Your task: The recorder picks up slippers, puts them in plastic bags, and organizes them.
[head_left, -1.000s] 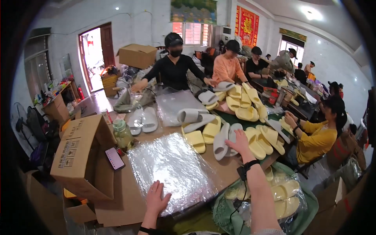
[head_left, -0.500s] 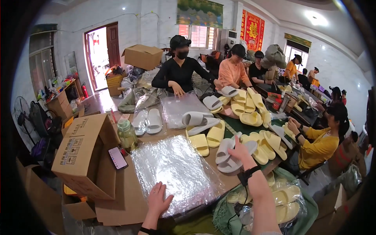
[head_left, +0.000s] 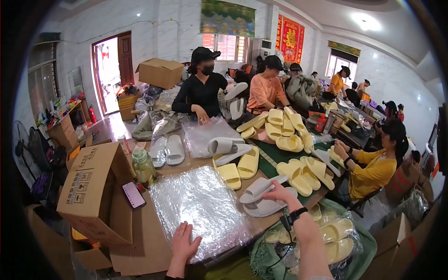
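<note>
The right hand reaches out over the tabletop's right edge, its grip grasping a pair of grey slippers. The slippers lie stacked, long axes running left to right, toes pointing toward the clear plastic bag; the upper one tilts up at its right end. The right forearm rises from the lower edge, a black band at the wrist. The left hand lies flat, fingers spread and released, pressing the bag's near edge close to the tabletop's near edge. Yellow slippers lie just beyond.
</note>
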The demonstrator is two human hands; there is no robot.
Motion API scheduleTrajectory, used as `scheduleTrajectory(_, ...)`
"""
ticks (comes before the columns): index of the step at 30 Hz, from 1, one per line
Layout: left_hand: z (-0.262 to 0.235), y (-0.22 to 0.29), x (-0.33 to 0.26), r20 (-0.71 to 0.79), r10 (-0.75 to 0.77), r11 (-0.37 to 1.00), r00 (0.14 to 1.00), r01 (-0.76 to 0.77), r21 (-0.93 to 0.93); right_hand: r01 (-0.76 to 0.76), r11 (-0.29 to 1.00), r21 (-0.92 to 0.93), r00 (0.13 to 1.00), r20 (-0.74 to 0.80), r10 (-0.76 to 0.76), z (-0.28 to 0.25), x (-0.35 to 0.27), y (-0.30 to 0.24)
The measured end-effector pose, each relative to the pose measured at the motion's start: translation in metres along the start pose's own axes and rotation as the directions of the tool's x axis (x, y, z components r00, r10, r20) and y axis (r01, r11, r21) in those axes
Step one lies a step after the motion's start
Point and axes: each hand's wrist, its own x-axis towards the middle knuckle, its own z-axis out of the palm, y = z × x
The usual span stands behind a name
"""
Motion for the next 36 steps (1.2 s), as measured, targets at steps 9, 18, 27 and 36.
scheduleTrajectory(9,0.0,-0.001,0.003,0.013,0.015,1.0,1.0,-0.015,0.024,0.251,0.741,0.623,0.915,-0.402,0.028,0.008,-0.038,-0.04)
scheduleTrajectory(18,0.0,0.002,0.007,-0.001,0.009,1.0,1.0,-0.009,0.009,0.127,0.7,0.703,0.916,0.188,-0.355,0.127,-0.092,-0.091)
scheduleTrajectory(27,0.001,-0.002,0.0,-0.003,-0.033,0.997,0.999,0.034,0.065,0.479,0.795,-0.373,0.847,-0.042,-0.53,0.139,-0.073,-0.094)
scheduleTrajectory(36,0.002,-0.001,0.005,-0.009,0.005,0.999,1.0,-0.005,0.047,0.364,0.86,0.358,0.929,-0.203,-0.309,0.14,0.0,-0.064)
